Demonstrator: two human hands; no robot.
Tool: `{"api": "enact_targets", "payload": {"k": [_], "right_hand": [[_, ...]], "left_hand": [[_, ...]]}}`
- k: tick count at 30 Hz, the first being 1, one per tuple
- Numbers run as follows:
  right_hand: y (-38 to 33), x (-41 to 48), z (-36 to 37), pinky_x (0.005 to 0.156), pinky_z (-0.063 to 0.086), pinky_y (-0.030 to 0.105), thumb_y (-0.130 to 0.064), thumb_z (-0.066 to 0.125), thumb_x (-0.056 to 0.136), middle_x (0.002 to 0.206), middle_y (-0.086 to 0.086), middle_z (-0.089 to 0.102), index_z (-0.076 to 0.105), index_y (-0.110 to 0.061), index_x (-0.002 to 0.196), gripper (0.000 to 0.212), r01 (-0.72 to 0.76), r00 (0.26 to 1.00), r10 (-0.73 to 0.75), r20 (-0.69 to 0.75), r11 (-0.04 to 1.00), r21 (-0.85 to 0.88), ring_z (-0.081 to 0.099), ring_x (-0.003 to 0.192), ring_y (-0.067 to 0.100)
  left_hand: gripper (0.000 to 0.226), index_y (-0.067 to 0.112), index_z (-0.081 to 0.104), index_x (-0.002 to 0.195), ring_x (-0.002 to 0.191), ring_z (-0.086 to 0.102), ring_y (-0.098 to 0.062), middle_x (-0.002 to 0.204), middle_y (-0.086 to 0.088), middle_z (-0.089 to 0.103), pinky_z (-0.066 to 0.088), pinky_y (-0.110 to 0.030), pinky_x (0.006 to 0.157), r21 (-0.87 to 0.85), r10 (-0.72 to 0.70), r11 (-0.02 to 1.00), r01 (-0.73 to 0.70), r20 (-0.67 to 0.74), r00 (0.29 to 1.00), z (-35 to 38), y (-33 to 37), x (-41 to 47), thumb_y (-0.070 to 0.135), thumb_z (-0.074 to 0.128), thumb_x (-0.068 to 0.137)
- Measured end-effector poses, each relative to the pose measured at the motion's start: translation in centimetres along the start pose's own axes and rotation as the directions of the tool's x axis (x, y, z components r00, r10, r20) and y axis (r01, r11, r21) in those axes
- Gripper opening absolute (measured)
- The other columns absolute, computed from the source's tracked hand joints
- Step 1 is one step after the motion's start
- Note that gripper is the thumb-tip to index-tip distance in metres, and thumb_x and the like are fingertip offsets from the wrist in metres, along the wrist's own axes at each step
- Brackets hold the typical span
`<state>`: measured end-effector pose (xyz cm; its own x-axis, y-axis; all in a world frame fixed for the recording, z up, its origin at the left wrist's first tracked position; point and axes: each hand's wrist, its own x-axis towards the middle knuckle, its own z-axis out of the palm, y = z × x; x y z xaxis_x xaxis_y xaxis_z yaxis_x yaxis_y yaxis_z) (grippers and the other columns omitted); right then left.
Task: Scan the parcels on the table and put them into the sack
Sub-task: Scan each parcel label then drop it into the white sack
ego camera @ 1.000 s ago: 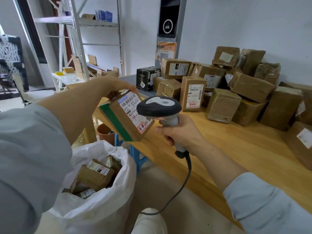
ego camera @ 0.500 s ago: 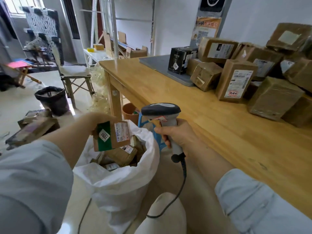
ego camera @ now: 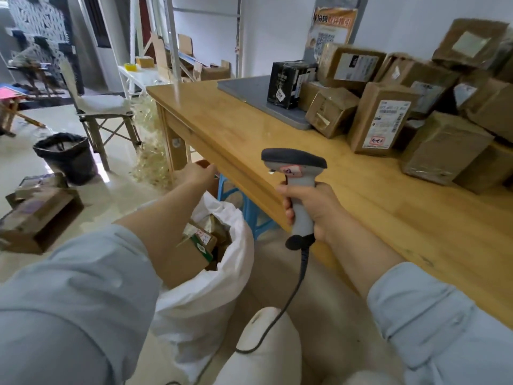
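Wooden table fills the right side, with the parcels piled at its far end, ahead and right of both hands. The right hand, nearer the pile, grips the scanner upright. The left hand hangs loose and empty over the sack by the table's edge.

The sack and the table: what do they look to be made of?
The sack looks like thin plastic, maybe woven, white and matte: it slumps and creases softly at the rim. The table looks like wood, perhaps bamboo, with a smooth satin varnish: it shows fine lengthwise grain and a faint sheen from the light.
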<state>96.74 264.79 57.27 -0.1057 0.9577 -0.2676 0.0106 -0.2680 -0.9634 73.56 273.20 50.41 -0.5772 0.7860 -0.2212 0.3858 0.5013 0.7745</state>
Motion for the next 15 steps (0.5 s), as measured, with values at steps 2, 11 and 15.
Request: {"api": "enact_targets", "payload": {"k": [2,11,15], "right_hand": [[-1.3,-0.2,-1.3,0.042,0.042,0.021,-0.010,0.072,0.081,0.055,0.004,0.053,0.058,-0.008,0.074,0.016,-0.018,0.999,0.021,-0.031,0.994,0.108,0.047,0.040,0.012],[-6.9,-0.5,-12.1,0.043,0.044,0.021,-0.007,0.060,0.089,0.049,0.001,0.051,0.051,-0.010,0.065,0.026,0.025,0.985,0.032,-0.169,0.946,0.322,0.046,0.040,0.012],[-8.2,0.7,-16.9,0.044,0.049,0.021,-0.007,0.063,0.087,0.055,0.005,0.057,0.056,-0.006,0.074,0.015,0.070,0.959,0.032,-0.282,0.937,0.343,0.054,0.045,0.014]], "left_hand": [[0.056,0.007,0.060,0.113,0.103,0.059,-0.033,0.124,-0.020,0.056,0.051,-0.045,0.092,-0.030,0.147,0.989,-0.148,-0.031,0.989,0.7,3.6,-1.9,0.055,0.050,0.086],[0.025,0.011,0.059,0.107,0.099,0.056,-0.024,0.096,-0.002,0.053,0.050,-0.035,0.085,-0.011,0.539,0.840,-0.543,0.136,0.831,6.8,17.8,-10.1,0.031,0.056,0.093],[0.032,0.011,0.060,0.116,0.092,0.059,-0.021,0.099,-0.004,0.060,0.051,-0.032,0.075,-0.046,0.637,0.764,-0.644,0.215,0.741,10.4,23.1,-11.4,0.026,0.060,0.088]]}}
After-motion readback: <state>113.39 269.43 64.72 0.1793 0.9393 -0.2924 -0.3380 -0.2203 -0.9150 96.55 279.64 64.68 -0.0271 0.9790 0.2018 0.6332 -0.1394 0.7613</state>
